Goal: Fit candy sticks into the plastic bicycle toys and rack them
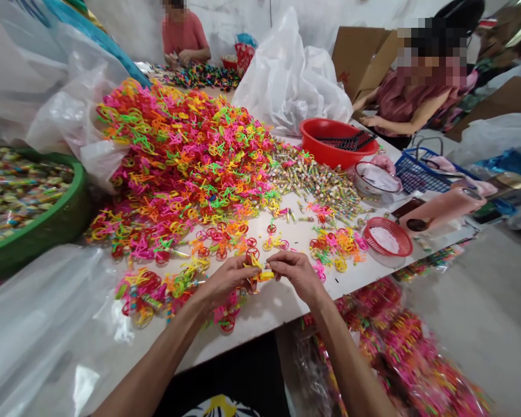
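Observation:
At the front of the white table, my left hand [237,272] pinches a small yellow plastic toy piece [266,275] between thumb and fingers. My right hand [297,275] closes its fingertips at the right end of the same piece. Its finer details are too small to make out. Just beyond my fingers lie loose toy pieces with round spoked wheels [252,242]. Left of my left hand is a small heap of coloured plastic toys [145,289], some with clear tubes among them. A smaller group of orange, yellow and pink pieces [341,243] lies to the right.
A tall pile of bright plastic toys [186,150] covers the table's left and back. Small filled tubes [325,182] spread beside a red basin [310,139]. A red basket [399,250] stands near the right edge, a green tub [80,197] at left. Two people work beyond.

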A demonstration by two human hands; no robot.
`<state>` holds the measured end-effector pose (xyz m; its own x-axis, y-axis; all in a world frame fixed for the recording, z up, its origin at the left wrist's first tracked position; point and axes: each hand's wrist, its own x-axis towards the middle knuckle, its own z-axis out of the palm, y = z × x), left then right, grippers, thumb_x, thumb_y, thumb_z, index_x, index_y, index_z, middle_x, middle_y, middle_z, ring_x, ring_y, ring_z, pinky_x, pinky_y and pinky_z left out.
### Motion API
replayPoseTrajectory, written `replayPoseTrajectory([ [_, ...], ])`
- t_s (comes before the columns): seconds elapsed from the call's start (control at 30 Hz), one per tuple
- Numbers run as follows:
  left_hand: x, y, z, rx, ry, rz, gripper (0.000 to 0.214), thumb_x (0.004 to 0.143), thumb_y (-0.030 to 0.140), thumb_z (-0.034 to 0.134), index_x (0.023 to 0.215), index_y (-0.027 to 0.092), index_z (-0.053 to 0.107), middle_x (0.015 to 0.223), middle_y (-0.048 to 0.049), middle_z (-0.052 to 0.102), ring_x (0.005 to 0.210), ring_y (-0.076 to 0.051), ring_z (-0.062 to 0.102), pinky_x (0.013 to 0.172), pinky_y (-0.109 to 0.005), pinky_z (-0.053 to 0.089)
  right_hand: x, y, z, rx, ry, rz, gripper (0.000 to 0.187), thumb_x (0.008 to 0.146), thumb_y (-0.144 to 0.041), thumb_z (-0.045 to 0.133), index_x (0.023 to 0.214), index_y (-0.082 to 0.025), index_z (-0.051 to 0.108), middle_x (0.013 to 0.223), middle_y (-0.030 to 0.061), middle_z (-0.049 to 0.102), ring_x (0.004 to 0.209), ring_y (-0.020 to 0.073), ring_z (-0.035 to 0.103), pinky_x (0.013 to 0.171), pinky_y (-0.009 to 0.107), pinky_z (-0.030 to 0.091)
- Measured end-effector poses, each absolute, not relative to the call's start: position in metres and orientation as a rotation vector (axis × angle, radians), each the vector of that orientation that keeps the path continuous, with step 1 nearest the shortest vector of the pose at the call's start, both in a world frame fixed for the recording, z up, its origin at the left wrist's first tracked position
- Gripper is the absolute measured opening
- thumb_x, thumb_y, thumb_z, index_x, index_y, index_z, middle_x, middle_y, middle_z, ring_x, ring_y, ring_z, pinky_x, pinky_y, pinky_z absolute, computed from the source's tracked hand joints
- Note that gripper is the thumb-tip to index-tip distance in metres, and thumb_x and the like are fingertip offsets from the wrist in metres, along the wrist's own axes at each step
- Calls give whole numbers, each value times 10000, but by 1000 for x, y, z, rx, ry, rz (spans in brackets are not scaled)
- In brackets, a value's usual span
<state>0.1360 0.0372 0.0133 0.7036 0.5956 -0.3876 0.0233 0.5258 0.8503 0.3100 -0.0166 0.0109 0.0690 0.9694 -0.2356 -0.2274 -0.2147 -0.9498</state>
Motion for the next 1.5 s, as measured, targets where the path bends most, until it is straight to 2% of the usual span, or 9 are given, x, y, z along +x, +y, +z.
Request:
replayPoseTrajectory([
  [0.17,132,31,8,984,596,312,197,748,331,586,824,150,565,679,-8,596,506,-83,523,522,-221,421,311,-23,5,-1166,-789,1504,146,625,-272,715,731,-172,708,580,-11,609,512,83,511,518,205,413],
  [0.4,126,17,24,1065,575,146,237,761,368,566,792,133,580,480,30,531,366,-52,414,401,-177,311,306,-40,12,-1166,-841,1626,184,639,-321,702,717,-154,703,508,-6,602,445,94,511,486,225,415],
  [0.57,119,11,16,1237,737,129,282,754,432,541,780,151,535,411,61,466,326,-59,366,363,-179,258,290,-51,20,-1373,-1021,1385,116,678,-288,662,690,-178,697,544,-11,603,501,106,534,515,221,422],
  [0.77,102,21,27,1561,799,23,304,797,460,448,760,173,544,529,32,517,464,-106,489,456,-204,326,280,-42,12,-1378,-1214,1369,186,701,-332,650,817,-193,697,676,11,644,594,144,584,560,251,455],
  [0.87,91,35,44,2028,1026,-29,285,771,449,485,757,187,598,628,1,572,590,-148,533,541,-232,338,290,-29,1,-1608,-1456,813,285,761,-334,609,1020,-220,644,971,57,641,836,186,582,721,299,454],
  [0.93,94,46,50,2327,1231,-82,245,748,402,521,834,194,617,751,-33,619,675,-186,561,586,-261,349,303,-22,-9,-1788,-1641,373,239,804,-283,565,1028,-228,628,1074,71,607,997,220,517,828,341,408],
  [1.1,164,72,30,2689,1167,52,248,838,188,367,802,176,612,824,-75,615,747,-192,564,621,-290,388,354,-24,-37,-1955,-2138,-125,164,838,-146,497,876,-216,640,1008,65,617,1104,242,418,889,370,336],
  [1.3,231,85,-21,2748,965,209,237,775,31,393,891,140,567,1006,-124,557,960,-225,497,773,-361,411,422,-18,-32,-2102,-1931,-344,248,814,-87,463,933,-204,647,1093,78,591,1106,236,421,911,371,312],
  [1.5,212,76,-33,2718,907,264,165,717,75,486,845,167,536,991,-106,530,971,-235,489,753,-340,412,390,75,-8,-2218,-1743,-55,272,848,-191,405,1033,-194,605,1027,77,581,888,185,549,735,274,388],
])
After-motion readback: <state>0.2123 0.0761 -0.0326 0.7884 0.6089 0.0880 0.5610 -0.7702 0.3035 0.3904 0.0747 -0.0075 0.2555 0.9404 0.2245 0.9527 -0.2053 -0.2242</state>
